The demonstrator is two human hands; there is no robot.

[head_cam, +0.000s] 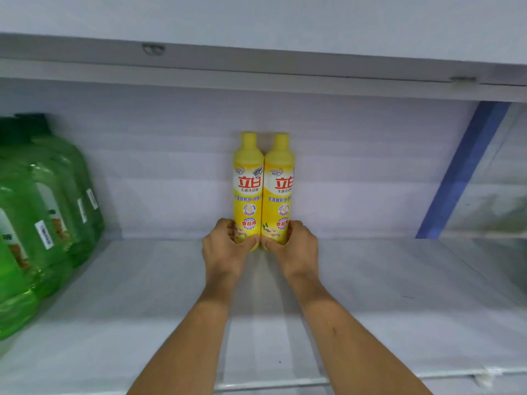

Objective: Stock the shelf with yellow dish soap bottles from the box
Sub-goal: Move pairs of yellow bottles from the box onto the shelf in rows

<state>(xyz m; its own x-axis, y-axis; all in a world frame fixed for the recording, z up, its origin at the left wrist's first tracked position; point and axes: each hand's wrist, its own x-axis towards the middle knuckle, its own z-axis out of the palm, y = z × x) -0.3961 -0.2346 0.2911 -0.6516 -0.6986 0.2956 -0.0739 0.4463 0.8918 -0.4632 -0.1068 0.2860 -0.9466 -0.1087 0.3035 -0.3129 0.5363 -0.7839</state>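
Note:
Two yellow dish soap bottles stand upright and side by side, touching, at the back of the white shelf (142, 295). My left hand (226, 246) wraps the base of the left bottle (247, 183). Around the base of the right bottle (279, 186) is my right hand (296, 246). Both bottles carry red and white labels facing me. The box is out of view.
Several large green jugs (42, 212) crowd the left end of the shelf. A blue upright post (462, 172) bounds the right side. The shelf above (256, 67) hangs over the bottles' caps.

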